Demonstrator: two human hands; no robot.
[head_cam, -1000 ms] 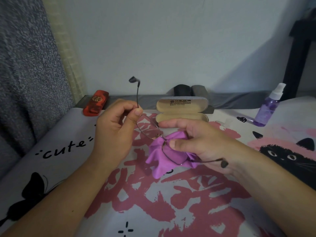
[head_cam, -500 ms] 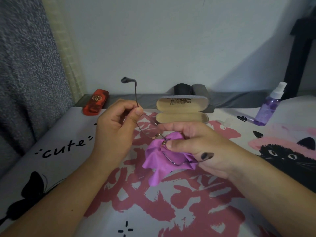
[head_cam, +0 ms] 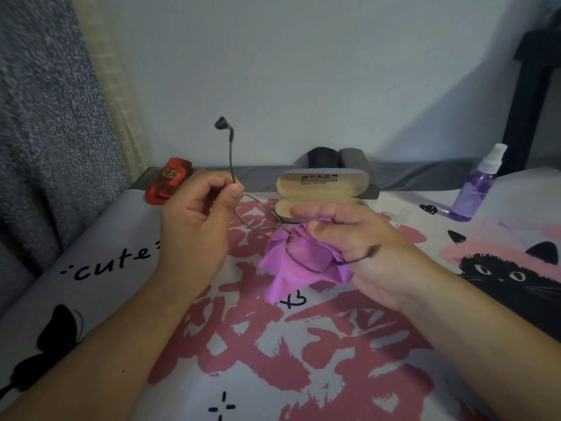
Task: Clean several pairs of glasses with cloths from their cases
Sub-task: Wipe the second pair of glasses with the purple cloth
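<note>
While a grey curtain hangs down the left edge of the frame, a red case is seen lying closed at the far left end of the printed cloth that covers the surface. Just right of it, the left hand is held above the cloth, its thumb and curled fingers pinched together on the hinge end of the thin-framed glasses; one temple arm is pointed straight up from that pinch, its dark tip standing against the pale wall. At the centre of the frame, one lens is left bare between the two hands, while the other is laid against a purple cloth. That cloth is gripped from behind by the right hand, fingers curled round it, and the second temple arm is seen running across the palm. Behind the right hand, an open beige-lined case is set with its lid raised. Further back, two dark cases are stood by the wall. At the upper right, a purple spray bottle stands upright.
</note>
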